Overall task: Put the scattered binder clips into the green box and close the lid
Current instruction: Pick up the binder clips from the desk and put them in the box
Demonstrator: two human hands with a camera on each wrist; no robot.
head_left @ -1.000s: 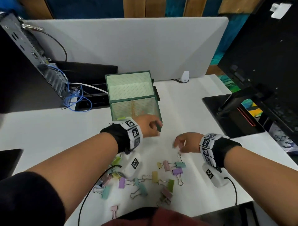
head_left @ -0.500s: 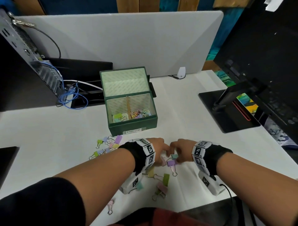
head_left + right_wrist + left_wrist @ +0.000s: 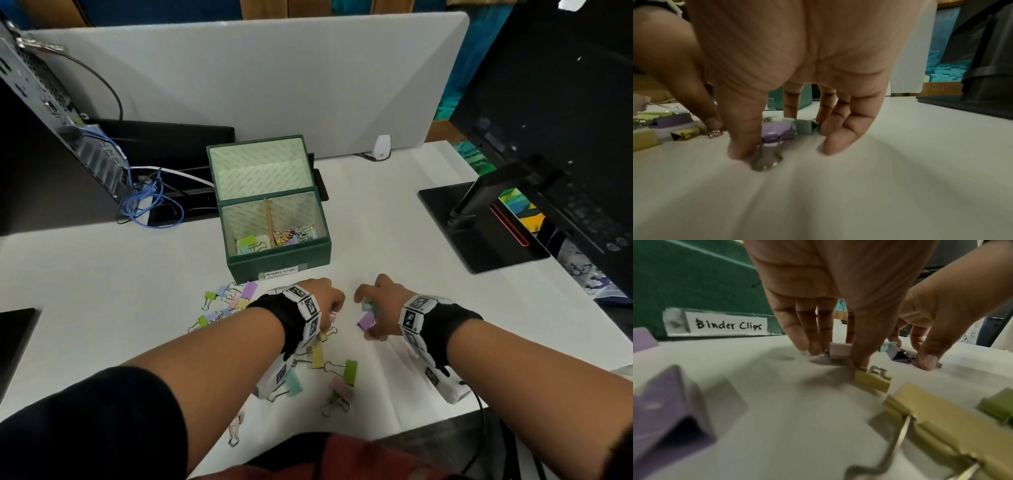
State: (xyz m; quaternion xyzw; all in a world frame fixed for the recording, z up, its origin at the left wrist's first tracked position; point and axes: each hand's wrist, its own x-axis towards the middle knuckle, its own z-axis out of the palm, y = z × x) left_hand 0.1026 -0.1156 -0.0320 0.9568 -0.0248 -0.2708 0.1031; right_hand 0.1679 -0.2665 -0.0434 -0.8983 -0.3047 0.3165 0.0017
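Observation:
The green box [image 3: 284, 263] stands open mid-table, its lid [image 3: 260, 171] tilted up behind, with several clips inside. The label "Binder Clips" [image 3: 728, 325] is on its front. Just in front of it, my left hand [image 3: 334, 310] pinches a pink binder clip [image 3: 839, 350] lying on the table. My right hand [image 3: 366, 315] pinches a purple binder clip [image 3: 777, 131] with a teal clip [image 3: 803, 128] against it; its thumb [image 3: 742, 146] lies on the wire handle. Pastel clips lie scattered left of the box [image 3: 229, 301] and under my left wrist [image 3: 337, 377].
A black monitor stand [image 3: 479, 233] takes up the right side. A computer case with blue cables [image 3: 150, 205] is at the left. A white divider panel [image 3: 274, 68] closes the back. A dark object [image 3: 13, 335] lies at the left table edge.
My left hand came back from the box's front down to the clips. Both hands met over the clips and now each pinches one, slightly apart.

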